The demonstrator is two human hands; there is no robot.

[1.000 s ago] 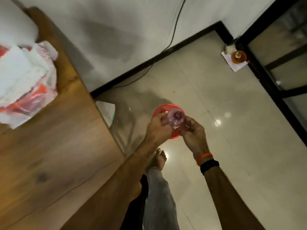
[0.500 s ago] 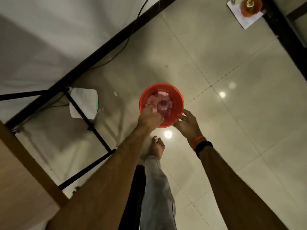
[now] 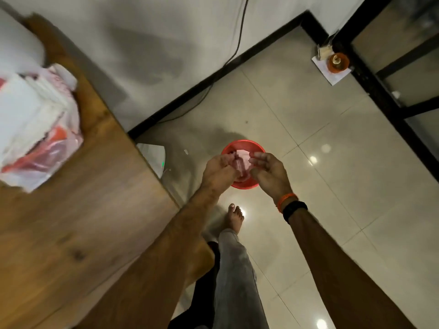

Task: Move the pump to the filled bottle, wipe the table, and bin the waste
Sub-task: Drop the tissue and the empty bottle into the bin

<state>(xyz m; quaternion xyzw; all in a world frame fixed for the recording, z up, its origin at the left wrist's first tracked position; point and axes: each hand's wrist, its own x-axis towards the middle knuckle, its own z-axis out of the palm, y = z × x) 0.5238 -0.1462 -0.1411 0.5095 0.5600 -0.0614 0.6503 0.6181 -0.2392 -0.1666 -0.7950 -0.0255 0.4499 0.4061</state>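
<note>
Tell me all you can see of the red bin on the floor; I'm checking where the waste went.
The red bin is a small round bucket, plastic by its look, standing upright on the pale tiled floor just off the wooden table's corner. Its open mouth faces up, with pinkish waste showing inside. Both hands hover over it and hide much of the rim; whether they touch it cannot be told.

Bin [image 3: 244,185] right of table [image 3: 83,222]

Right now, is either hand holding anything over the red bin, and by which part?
Neither plainly. The right hand is open and empty; whether the left hand touches the pale waste in the red bin is unclear.
</note>
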